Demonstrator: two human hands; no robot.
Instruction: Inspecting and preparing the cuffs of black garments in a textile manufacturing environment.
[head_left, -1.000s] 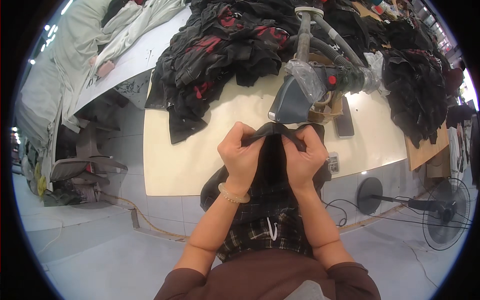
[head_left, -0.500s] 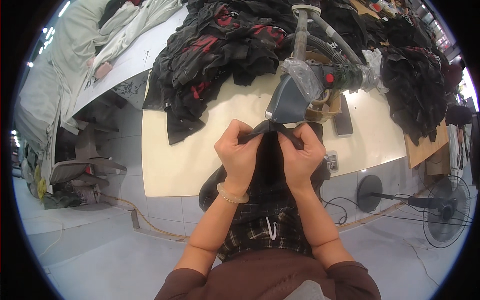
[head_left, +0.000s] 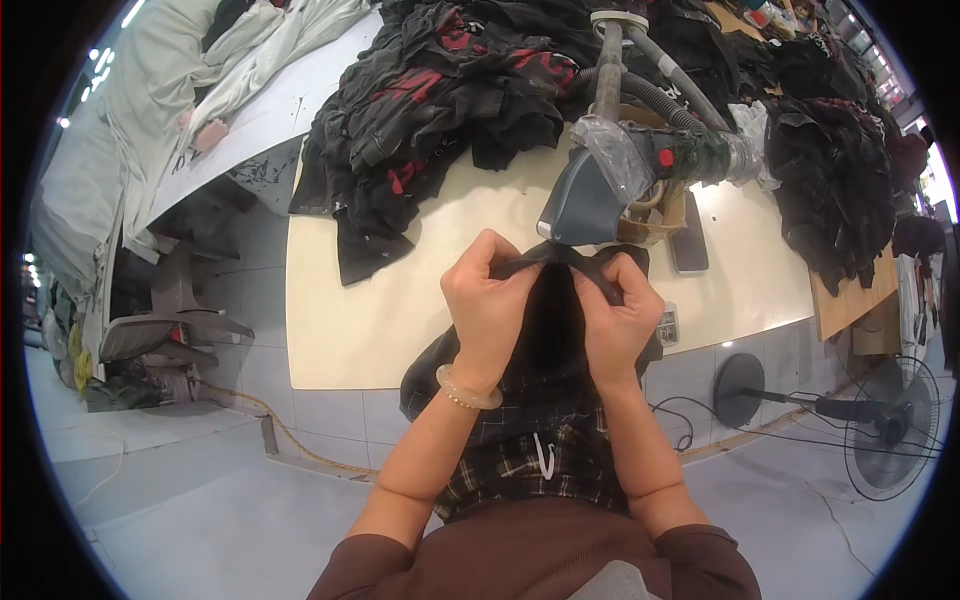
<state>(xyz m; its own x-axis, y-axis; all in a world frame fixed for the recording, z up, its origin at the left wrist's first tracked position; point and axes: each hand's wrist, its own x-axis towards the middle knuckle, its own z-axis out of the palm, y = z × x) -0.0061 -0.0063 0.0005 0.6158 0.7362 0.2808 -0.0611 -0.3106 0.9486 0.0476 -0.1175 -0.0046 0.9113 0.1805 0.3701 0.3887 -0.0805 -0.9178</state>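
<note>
A black garment (head_left: 556,325) hangs from my hands over my lap, its upper edge stretched between them. My left hand (head_left: 488,310), with a bangle on the wrist, pinches the edge on the left. My right hand (head_left: 618,318) grips the same edge on the right, fingers closed. Between the two hands, the middle of that edge meets the nose of a dark grey trimming machine (head_left: 582,205) with a hose. Whether the cloth sits inside the nose or only against it, I cannot tell.
Black garments with red patches (head_left: 430,110) are heaped at the back of the cream table (head_left: 350,335). More dark clothing (head_left: 835,190) hangs at the right. A phone (head_left: 689,248) lies beside a cardboard box (head_left: 665,220). A standing fan (head_left: 890,430) is at the lower right.
Both hands have shifted slightly to the right in the picture, along with the machine. My left hand is tilted a little more upright. The pinch on the garment's edge stays the same.
</note>
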